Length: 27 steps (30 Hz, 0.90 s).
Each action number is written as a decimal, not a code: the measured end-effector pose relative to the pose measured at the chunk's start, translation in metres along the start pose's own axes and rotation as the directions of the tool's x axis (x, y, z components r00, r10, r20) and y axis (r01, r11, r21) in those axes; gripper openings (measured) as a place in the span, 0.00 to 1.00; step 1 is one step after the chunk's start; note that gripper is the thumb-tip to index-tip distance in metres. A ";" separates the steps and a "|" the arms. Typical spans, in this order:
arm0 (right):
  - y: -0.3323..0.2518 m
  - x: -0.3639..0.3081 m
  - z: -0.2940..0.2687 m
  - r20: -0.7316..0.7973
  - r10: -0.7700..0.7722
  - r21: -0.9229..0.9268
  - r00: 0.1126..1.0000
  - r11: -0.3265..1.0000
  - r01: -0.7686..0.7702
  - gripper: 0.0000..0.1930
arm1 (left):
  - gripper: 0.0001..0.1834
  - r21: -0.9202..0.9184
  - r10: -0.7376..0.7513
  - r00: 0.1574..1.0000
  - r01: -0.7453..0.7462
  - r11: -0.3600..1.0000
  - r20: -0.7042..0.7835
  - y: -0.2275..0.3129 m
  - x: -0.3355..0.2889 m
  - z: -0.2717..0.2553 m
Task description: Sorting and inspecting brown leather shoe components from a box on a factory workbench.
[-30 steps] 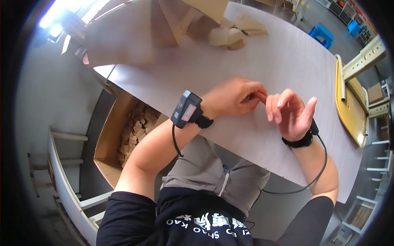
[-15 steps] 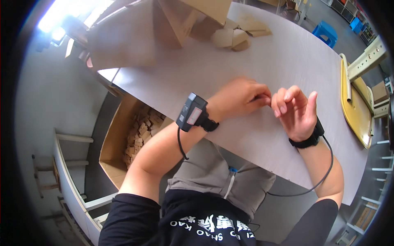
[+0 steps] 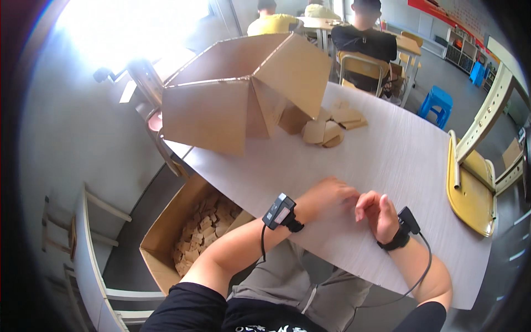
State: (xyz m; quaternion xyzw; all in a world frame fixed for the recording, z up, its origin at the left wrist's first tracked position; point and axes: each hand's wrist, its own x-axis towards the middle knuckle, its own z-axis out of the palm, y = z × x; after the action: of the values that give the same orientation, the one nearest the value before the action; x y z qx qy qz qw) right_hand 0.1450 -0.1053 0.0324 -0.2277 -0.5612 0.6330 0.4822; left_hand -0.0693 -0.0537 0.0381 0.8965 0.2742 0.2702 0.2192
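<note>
Big pale grey table w/ wood-grain top fills the mid of the view. On its far left end sits a large cardboard box, flaps splayed open, tipped toward the viewer. Just right of it, a small heap of flat tan cardboard pieces on the tabletop, touching the box's lower corner.

Below the table's near-left edge, on the floor, an open carton packed w/ small tan wooden blocks. Yellow chair stands at the table's right side. Blue stool further back; ppl seated at another table beyond.

Left hand rests on the table near the front edge, fingers curled down & in, knuckles up; black wrist device w/ cable strapped on that forearm. Right hand just beside it, fingers bent toward the left one, fingertips almost touching or touching, can't tell which. Black wristband w/ cable on the right wrist.

Whatever is pinched btw the fingers is hidden by the hands; can't tell if either hand grips a thing or is just curled. Nearest loose items, the cardboard pieces, lie well apart, across the table from both hands.
</note>
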 end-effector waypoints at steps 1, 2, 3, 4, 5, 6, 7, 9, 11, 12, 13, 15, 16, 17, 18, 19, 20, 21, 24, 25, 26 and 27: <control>-0.002 -0.001 0.001 0.008 -0.017 -0.010 1.000 1.000 0.017 0.37 | 0.10 0.014 0.013 1.000 -0.013 1.000 -0.008 0.001 0.001 0.000; -0.004 -0.002 0.001 0.047 -0.026 -0.112 0.999 0.993 0.032 0.36 | 0.10 -0.014 0.000 1.000 0.000 1.000 -0.003 0.003 0.001 -0.001; -0.005 -0.002 0.002 0.086 -0.031 -0.213 0.996 0.976 0.049 0.34 | 0.10 -0.043 -0.014 1.000 0.014 0.999 0.002 0.004 0.001 -0.001; -0.006 -0.002 0.005 0.087 -0.023 -0.236 0.996 0.971 0.043 0.32 | 0.11 -0.051 0.014 1.000 -0.014 0.999 -0.013 -0.001 0.000 0.003; -0.009 -0.003 0.006 0.096 -0.035 -0.246 0.995 0.968 0.058 0.32 | 0.11 -0.039 0.024 0.999 -0.025 0.999 -0.024 -0.001 0.000 0.003; -0.012 -0.004 0.007 0.107 -0.003 -0.292 0.994 0.956 0.034 0.32 | 0.11 -0.081 0.016 1.000 -0.017 0.997 -0.015 -0.002 0.000 0.002; -0.013 -0.005 0.008 0.118 0.030 -0.337 0.993 0.942 0.011 0.31 | 0.11 -0.122 0.006 1.000 -0.007 0.993 -0.006 -0.001 0.000 0.002; -0.017 -0.003 0.008 0.127 0.033 -0.348 0.991 0.937 0.014 0.29 | 0.11 -0.101 -0.004 1.000 0.004 0.995 0.000 0.000 0.001 0.001; -0.018 -0.002 0.009 0.141 0.099 -0.392 0.985 0.919 -0.036 0.28 | 0.10 -0.087 0.010 1.000 -0.011 0.996 -0.005 -0.001 -0.001 0.003; -0.018 0.000 0.008 0.159 0.106 -0.407 0.982 0.913 -0.032 0.26 | 0.11 -0.072 0.023 1.000 -0.024 0.997 -0.010 -0.003 -0.001 0.005; -0.018 0.001 0.006 0.167 0.103 -0.422 0.981 0.906 -0.024 0.26 | 0.11 -0.067 0.033 0.999 -0.034 0.997 -0.027 -0.005 0.000 0.005; -0.015 0.002 0.001 0.159 0.119 -0.414 0.980 0.909 -0.044 0.26 | 0.12 -0.037 0.056 0.998 -0.056 0.998 0.001 -0.006 0.001 0.006; -0.016 0.002 0.000 0.168 0.135 -0.410 0.976 0.910 -0.055 0.27 | 0.12 -0.044 0.037 0.999 -0.036 0.998 0.014 -0.007 0.003 0.008; -0.015 0.003 0.002 0.185 0.138 -0.428 0.973 0.903 -0.046 0.27 | 0.12 -0.037 0.040 0.999 -0.041 0.998 -0.013 -0.008 0.001 0.009; -0.015 0.003 0.005 0.211 0.144 -0.440 0.967 0.897 -0.037 0.28 | 0.12 -0.006 0.063 0.998 -0.063 0.998 -0.024 -0.009 -0.002 0.010; -0.016 0.005 0.005 0.237 0.148 -0.461 0.960 0.887 -0.024 0.29 | 0.12 0.029 0.093 0.995 -0.092 0.995 -0.043 -0.010 0.001 0.009; -0.015 0.005 0.003 0.273 0.167 -0.504 0.947 0.864 -0.007 0.30 | 0.12 0.044 0.135 0.989 -0.133 0.990 -0.058 -0.006 0.000 0.007; -0.015 0.005 0.005 0.281 0.172 -0.515 0.944 0.857 -0.003 0.30 | 0.13 0.072 0.151 0.985 -0.145 0.987 -0.084 -0.013 0.001 0.013; -0.014 0.001 0.007 0.274 0.198 -0.603 0.941 0.798 0.008 0.29 | 0.12 0.075 0.159 0.985 -0.154 0.985 -0.073 -0.009 0.001 0.011; -0.013 0.002 0.008 0.269 0.213 -0.635 0.939 0.772 0.006 0.28 | 0.11 0.118 0.142 0.987 -0.132 0.984 -0.073 -0.010 -0.003 0.012; -0.009 0.001 0.008 0.280 0.172 -0.643 0.945 0.764 0.051 0.26 | 0.11 0.152 0.129 0.989 -0.117 0.981 -0.072 -0.008 -0.001 0.015; -0.008 0.004 0.011 0.304 0.145 -0.668 0.942 0.737 0.102 0.25 | 0.11 0.152 0.145 0.984 -0.129 0.980 -0.104 -0.008 0.000 0.016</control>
State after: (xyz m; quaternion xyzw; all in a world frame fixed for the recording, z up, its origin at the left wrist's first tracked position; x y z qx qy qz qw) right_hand 0.1366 -0.1081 0.0436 -0.2819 -0.8230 0.4213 0.2563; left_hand -0.0628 -0.0519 0.0220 0.9098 0.2427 0.3151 0.1183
